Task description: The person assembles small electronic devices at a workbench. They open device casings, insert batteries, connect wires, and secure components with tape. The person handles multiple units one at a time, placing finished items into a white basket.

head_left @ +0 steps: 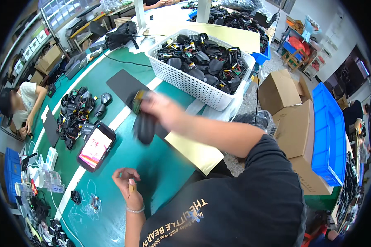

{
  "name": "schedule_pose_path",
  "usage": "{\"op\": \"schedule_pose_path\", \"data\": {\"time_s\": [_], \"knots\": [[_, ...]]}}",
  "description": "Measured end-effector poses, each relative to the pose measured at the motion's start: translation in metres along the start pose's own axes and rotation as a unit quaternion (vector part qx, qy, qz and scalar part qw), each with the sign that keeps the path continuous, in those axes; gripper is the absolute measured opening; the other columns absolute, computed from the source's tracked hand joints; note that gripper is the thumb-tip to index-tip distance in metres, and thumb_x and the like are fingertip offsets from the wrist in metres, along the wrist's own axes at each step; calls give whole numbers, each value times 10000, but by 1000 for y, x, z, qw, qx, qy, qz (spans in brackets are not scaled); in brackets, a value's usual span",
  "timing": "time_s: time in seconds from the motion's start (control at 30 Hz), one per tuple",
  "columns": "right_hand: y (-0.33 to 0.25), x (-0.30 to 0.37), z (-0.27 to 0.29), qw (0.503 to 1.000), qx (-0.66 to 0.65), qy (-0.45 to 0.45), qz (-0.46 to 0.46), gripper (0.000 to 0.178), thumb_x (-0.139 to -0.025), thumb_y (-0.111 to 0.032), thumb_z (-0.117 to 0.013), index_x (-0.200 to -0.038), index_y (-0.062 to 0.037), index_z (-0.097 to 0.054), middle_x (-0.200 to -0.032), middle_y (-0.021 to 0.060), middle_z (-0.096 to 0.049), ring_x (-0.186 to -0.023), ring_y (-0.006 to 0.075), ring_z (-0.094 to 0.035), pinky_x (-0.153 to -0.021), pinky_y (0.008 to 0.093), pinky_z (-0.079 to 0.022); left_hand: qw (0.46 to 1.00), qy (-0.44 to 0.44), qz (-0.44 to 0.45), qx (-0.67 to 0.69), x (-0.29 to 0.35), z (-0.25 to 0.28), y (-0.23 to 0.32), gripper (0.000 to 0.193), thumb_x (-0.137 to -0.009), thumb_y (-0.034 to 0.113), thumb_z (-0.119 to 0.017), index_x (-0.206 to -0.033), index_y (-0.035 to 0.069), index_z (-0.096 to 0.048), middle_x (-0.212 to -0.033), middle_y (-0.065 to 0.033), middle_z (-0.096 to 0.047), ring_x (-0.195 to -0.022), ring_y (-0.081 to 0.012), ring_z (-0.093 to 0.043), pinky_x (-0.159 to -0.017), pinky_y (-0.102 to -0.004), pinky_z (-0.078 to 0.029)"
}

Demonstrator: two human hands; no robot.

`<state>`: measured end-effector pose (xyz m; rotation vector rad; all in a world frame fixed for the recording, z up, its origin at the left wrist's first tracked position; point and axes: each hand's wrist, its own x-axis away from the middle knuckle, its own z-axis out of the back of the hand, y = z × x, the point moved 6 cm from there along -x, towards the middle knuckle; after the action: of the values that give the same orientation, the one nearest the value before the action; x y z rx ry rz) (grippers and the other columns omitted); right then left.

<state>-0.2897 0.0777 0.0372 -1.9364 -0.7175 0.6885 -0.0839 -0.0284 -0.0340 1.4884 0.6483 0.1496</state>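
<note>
My right hand (163, 109), smeared by motion, grips a black rounded plastic housing (144, 128) with what looks like a green circuit board at its top. It hangs above the green table, next to a dark grey mat (125, 84). Lower down, my left hand (128, 184) is over the table with its fingers loosely curled and apart, holding nothing that I can see. Its thumb has a tan wrapping and a bracelet circles the wrist. Nearby, a phone (96, 147) with a lit screen lies beside a pile of black housings and wires (75, 111).
A white perforated basket (189, 84) full of similar housings stands at the far side. Pale yellow sheet (193, 152) lies by my right arm. Cardboard boxes (294, 136) and a blue crate (329, 136) stand at right. Another person (28, 103) sits across the table at left.
</note>
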Motion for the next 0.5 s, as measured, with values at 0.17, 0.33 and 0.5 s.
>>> {"op": "schedule_pose_path", "data": {"time_s": [0.17,0.33,0.5], "knots": [[-113,-23,131,968,37,222,111,217,-899,-235,-501,-966,-49,-591,-812,37,-618,-711,134,-591,-667,284,-471,999,27,31,-36,-2,9,-2,404,-928,360,-461,-1153,49,-334,-744,-73,-478,-666,-135,-425,-628,-261,-363],[-135,-46,232,891,398,212,-53,274,-870,-252,-540,-1011,-19,-577,-930,120,-637,-849,257,-630,-781,386,-495,998,13,61,-5,-6,6,-10,321,-952,287,-427,-1141,44,-338,-738,-66,-470,-661,-129,-415,-621,-257,-357],[-125,-64,205,519,841,154,20,294,-791,-220,-581,-1008,-23,-575,-920,180,-602,-925,340,-580,-820,438,-454,997,14,73,36,-5,10,-18,251,-945,199,-433,-1121,41,-347,-752,-65,-464,-663,-125,-410,-614,-255,-360]]}}
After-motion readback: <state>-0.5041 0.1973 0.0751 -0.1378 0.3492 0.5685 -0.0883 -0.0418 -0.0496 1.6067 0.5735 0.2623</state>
